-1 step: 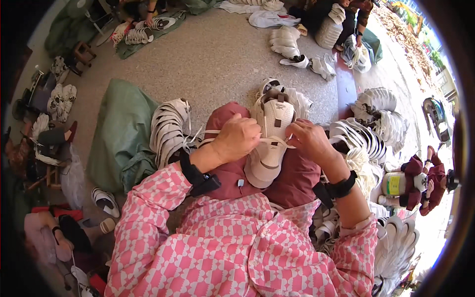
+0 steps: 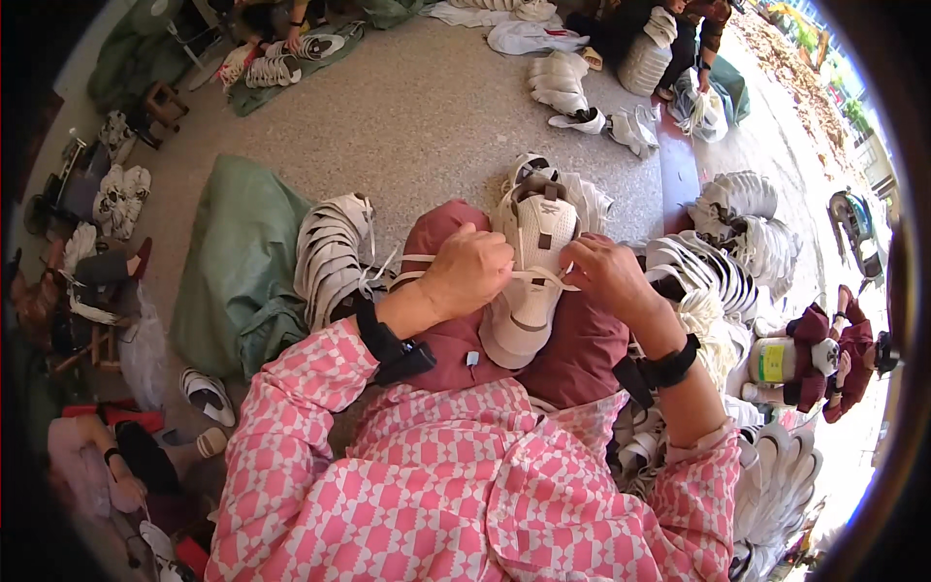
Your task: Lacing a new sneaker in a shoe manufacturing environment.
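Observation:
A cream sneaker upper with a beige toe (image 2: pixel 514 339) rests between my knees, its toe towards me. Across its tongue a flat white shoelace (image 2: pixel 533 279) runs from one hand to the other. My left hand (image 2: pixel 467 270), at the left of the shoe, is closed, pinching the lace between thumb and fingers. On the other side my right hand (image 2: pixel 606 267) pinches the lace's right part, its fingers curled. Loose lace also trails over my left thigh. The palms and fingertips are partly hidden.
Left of my knee stands a stack of white shoe uppers (image 2: pixel 335 252) beside a green sack (image 2: pixel 233 262). More stacked uppers (image 2: pixel 703 272) and a bundle of white laces (image 2: pixel 706 330) lie at my right. Other people work around, one at lower left (image 2: pixel 107 470).
My left hand has shifted very slightly right. At lower left, another person's hand has moved a little. The shoe and my right hand look the same.

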The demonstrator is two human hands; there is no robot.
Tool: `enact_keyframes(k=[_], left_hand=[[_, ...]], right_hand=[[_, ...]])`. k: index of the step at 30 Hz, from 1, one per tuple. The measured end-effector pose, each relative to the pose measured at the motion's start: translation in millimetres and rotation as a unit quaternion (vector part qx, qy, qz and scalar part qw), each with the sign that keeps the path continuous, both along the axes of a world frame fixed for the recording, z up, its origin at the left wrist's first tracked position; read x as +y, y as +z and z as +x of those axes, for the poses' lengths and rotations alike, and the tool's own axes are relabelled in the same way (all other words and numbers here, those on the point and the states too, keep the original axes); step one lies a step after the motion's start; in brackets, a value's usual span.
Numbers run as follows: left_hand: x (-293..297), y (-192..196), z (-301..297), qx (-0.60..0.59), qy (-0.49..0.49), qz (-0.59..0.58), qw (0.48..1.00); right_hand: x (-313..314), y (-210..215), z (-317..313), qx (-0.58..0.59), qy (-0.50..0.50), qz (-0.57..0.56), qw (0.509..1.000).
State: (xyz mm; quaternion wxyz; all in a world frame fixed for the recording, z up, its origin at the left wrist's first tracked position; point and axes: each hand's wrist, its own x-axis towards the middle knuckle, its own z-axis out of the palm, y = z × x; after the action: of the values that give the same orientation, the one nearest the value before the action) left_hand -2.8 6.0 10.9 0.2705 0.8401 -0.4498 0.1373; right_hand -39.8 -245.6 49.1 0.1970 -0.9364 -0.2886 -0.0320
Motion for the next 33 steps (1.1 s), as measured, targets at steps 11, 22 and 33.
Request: enact_keyframes(k=[11,22,33], left_hand=[[-1.3,40.3,20.0,-0.036,-0.049,0.032,0.998],[-2.4,58.1,50.8,0.176,-0.183,0.164,0.953],[-3.0,49.2,58.6,0.234,-0.234,0.098,0.938]], right_hand=[[23.2,30.7,-18.7,0.005,-0.028,0.055,0.998],[32.3,14.6,-24.3,-0.069,-0.016,-0.107,0.992],[12.1,1.2,-36.9,-0.215,0.063,-0.13,0.966]])
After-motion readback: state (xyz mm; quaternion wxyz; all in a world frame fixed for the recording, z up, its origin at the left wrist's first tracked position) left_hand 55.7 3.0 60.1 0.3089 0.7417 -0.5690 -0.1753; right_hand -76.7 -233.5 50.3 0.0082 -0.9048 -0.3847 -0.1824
